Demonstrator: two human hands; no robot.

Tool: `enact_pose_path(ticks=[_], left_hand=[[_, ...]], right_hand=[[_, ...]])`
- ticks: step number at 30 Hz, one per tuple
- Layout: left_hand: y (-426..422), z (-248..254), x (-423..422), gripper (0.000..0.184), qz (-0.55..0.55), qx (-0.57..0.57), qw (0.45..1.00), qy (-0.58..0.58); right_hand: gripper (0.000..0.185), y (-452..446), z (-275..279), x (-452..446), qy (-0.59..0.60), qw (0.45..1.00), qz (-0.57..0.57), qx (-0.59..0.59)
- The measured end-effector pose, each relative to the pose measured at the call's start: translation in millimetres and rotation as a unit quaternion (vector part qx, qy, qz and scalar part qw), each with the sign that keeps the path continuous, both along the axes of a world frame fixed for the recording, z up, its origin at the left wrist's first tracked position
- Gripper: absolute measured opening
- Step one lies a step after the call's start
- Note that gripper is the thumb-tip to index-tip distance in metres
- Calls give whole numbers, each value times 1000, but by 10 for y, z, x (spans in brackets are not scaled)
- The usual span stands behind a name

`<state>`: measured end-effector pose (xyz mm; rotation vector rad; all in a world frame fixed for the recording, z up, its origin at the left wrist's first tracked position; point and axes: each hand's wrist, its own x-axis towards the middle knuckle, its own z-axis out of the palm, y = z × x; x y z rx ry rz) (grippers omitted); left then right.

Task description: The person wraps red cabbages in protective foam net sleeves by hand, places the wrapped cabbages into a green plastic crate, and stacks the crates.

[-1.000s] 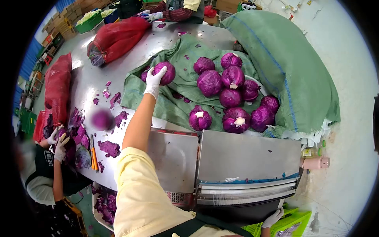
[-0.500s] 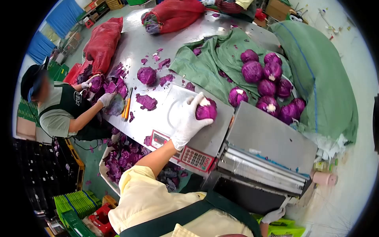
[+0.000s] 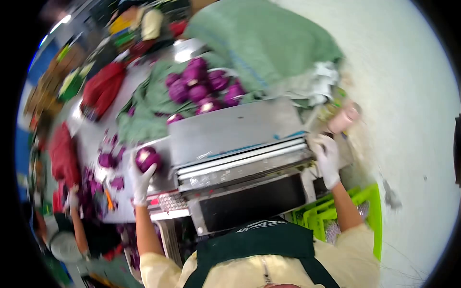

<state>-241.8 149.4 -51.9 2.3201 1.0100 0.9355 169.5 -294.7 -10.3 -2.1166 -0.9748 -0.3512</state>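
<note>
A red cabbage [image 3: 148,158] with a pale cut base rests on the plate of the weighing scale [image 3: 165,199]. My gloved left hand [image 3: 140,185] is closed around its near and left side, thumb to the right. At the right end of the metal film-wrapping machine [image 3: 235,132], my gloved right hand [image 3: 327,161] touches the corner beside the white roller. Its fingers look stretched and apart, though blur softens them. Several more red cabbages [image 3: 197,91] are piled on green cloth behind the machine.
A big green sack [image 3: 269,43] lies behind the pile. Beyond the machine's right corner is a pink cylinder [image 3: 344,117]. Lime-green crates [image 3: 370,211] stand low at right. A co-worker [image 3: 67,235] handles cabbage at far left, near red mesh sacks [image 3: 65,156] and an orange-handled tool [image 3: 109,198].
The view has swung right and is blurred. My right hand has risen from low beside the machine to its right end. My left hand stays on the cabbage at the scale.
</note>
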Motion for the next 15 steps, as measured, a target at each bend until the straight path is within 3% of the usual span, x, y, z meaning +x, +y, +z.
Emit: enact_pose_path(ticks=[1, 4, 7, 8, 10, 11, 14, 15], left_hand=[[8, -49, -23, 84, 12, -33, 999, 11], [-66, -92, -54, 91, 20, 0, 999, 32], [-141, -99, -95, 86, 74, 16, 997, 19], [-231, -21, -99, 83, 89, 13, 996, 8], [-541, 248, -25, 72, 115, -8, 993, 11], [-575, 217, -93, 67, 126, -3, 992, 16], [-717, 223, -277, 57, 148, -17, 989, 4], [-783, 243, -335, 52, 152, -36, 988, -14]], right_hand=[[16, 91, 0, 180, 43, 999, 15, -6], [17, 188, -230, 848, 37, 993, 39, -101], [17, 390, -490, 1507, 21, 960, -1, -279], [17, 417, -587, 1683, 25, 961, -4, -277], [20, 497, -808, 1944, -65, 886, -7, -459], [23, 497, -882, 2010, -74, 877, 62, -471], [22, 524, -1081, 2053, -139, 841, 85, -517], [19, 566, -1317, 2204, -133, 900, 25, -415]])
